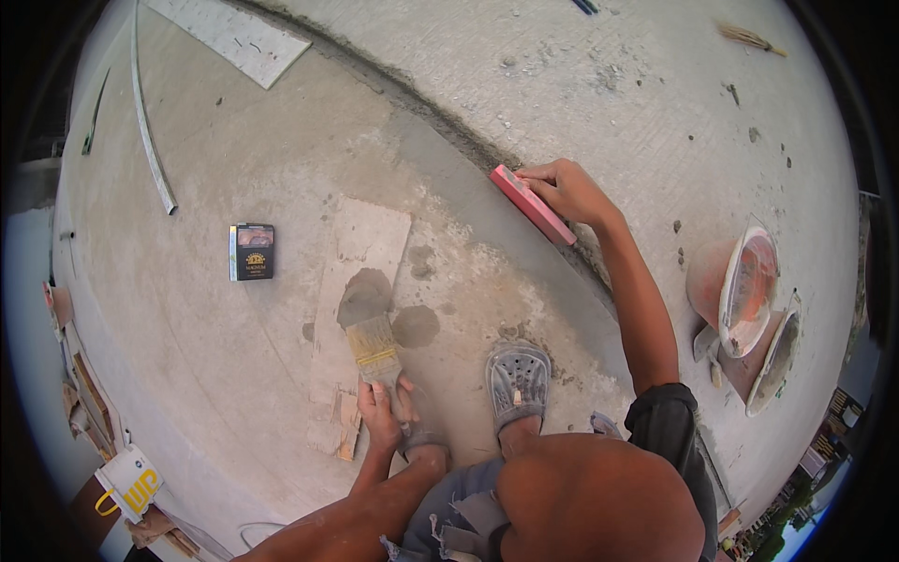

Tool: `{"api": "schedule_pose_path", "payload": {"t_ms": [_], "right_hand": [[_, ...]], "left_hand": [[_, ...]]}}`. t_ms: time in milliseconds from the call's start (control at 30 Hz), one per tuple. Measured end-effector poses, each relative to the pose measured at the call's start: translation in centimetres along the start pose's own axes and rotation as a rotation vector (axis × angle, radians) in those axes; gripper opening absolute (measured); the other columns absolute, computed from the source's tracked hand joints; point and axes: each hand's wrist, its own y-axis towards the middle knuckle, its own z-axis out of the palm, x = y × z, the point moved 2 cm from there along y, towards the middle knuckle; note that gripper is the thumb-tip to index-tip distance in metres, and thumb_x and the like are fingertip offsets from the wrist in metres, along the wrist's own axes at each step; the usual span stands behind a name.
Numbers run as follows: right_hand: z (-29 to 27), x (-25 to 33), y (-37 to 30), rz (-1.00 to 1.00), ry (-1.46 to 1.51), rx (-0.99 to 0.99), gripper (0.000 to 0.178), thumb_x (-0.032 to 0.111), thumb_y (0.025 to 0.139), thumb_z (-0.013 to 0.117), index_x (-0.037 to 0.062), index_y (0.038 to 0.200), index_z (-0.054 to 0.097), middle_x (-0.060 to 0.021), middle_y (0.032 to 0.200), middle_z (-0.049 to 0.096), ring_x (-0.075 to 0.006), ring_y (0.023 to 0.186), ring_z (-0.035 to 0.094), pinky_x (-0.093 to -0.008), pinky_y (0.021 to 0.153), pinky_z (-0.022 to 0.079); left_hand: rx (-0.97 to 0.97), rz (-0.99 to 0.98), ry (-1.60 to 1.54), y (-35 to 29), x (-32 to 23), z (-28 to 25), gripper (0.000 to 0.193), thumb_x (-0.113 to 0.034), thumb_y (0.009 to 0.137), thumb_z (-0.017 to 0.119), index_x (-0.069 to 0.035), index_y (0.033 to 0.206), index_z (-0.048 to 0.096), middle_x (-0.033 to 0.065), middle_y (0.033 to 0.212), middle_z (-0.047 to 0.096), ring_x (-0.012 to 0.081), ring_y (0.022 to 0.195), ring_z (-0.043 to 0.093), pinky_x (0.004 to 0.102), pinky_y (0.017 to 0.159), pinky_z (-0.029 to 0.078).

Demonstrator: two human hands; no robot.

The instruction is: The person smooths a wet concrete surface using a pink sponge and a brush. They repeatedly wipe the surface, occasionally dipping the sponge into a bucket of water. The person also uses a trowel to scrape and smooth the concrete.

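My right hand (571, 190) grips a pink plastering float (534, 206). The float lies along a strip of smooth, damp grey mortar (478, 187), beside a groove in the concrete. Lower down, my left hand (382, 412) is closed round the handle of a wide paintbrush (375, 347), its bristles pointing away from me. The bristle tips rest at a wet grey patch (365, 292) on a pale wooden board (361, 244). My fingers hide part of the brush handle.
A dark cigarette pack (252, 251) lies left of the board. Two mortar-stained buckets (749, 290) (775, 361) lie tipped at the right. A metal strip (150, 122) and a flat white panel (234, 42) are at the upper left. A small hand broom (749, 39) lies far right.
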Motion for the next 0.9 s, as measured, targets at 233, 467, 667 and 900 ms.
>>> {"api": "schedule_pose_path", "payload": {"t_ms": [233,467,667,900], "right_hand": [[0.0,-0.6,-3.0,0.059,0.062,-0.008,0.032,0.023,0.102,0.069,0.0049,0.127,0.076,-0.0183,0.119,0.078,-0.0277,0.105,0.076,-0.0376,0.093,0.056],[-0.4,-1.2,-6.9,0.099,0.027,-0.024,0.033,0.022,0.101,0.068,0.0019,0.127,0.075,-0.0187,0.120,0.078,-0.0246,0.106,0.075,-0.0355,0.095,0.056],[-0.5,-2.2,-11.1,0.180,0.067,-0.040,0.033,0.021,0.102,0.068,0.0014,0.127,0.075,-0.0189,0.125,0.076,-0.0272,0.110,0.075,-0.0360,0.098,0.055],[-1.1,-4.5,-15.7,0.256,0.052,-0.025,0.032,0.017,0.101,0.066,-0.0009,0.127,0.074,-0.0178,0.125,0.077,-0.0234,0.108,0.074,-0.0339,0.099,0.054]], "left_hand": [[0.014,0.007,-0.001,-0.1,0.3,-0.5,0.044,-0.040,0.116,0.042,0.001,0.132,0.043,0.0173,0.098,0.066,0.0137,0.049,0.053,0.0304,0.044,0.052],[-0.023,-0.004,-0.022,0.0,0.1,0.1,0.036,-0.034,0.117,0.037,0.000,0.124,0.044,0.0182,0.095,0.065,0.0139,0.046,0.051,0.0292,0.042,0.051],[-0.006,0.016,-0.041,-0.1,0.5,-0.2,0.035,-0.035,0.117,0.039,0.000,0.124,0.043,0.0191,0.098,0.065,0.0136,0.046,0.051,0.0295,0.042,0.050],[-0.082,0.027,-0.067,-0.6,-0.3,-0.4,0.035,-0.035,0.116,0.043,-0.002,0.124,0.043,0.0171,0.098,0.065,0.0121,0.051,0.051,0.0289,0.046,0.051]]}}
